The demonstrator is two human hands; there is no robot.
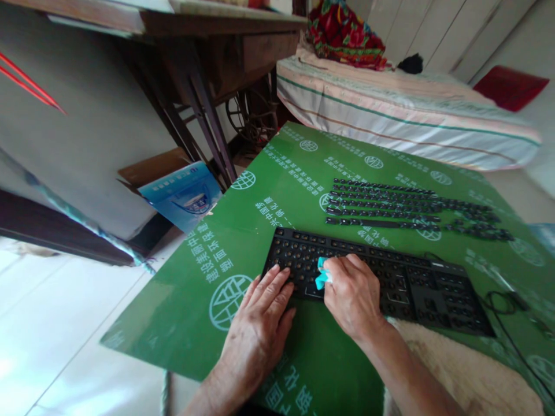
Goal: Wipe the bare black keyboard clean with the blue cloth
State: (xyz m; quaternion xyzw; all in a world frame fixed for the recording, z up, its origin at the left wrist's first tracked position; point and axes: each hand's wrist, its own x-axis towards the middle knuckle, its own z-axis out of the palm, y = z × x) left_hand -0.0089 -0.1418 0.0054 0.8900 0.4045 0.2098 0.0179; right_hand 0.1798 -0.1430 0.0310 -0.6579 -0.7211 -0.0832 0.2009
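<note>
A black keyboard (416,289) with its keycaps off lies on the green table (182,323). My left hand (260,323) rests on the keyboard's left end, fingers stretched out over the bare key sockets. Over the left-middle part, my right hand (353,294) is closed on a turquoise and white cloth (323,273), pressed against the sockets. Behind the keyboard, the loose black keycaps (381,199) are laid out in rows. The part of the cloth inside my right fist is hidden.
A beige towel (455,364) lies at the front right, by the keyboard cable (507,323). A screwdriver-like tool (498,277) lies on the right side. A blue box (184,196) stands left of the table, below a wooden sewing-machine table (217,40). Behind is a bed (390,110).
</note>
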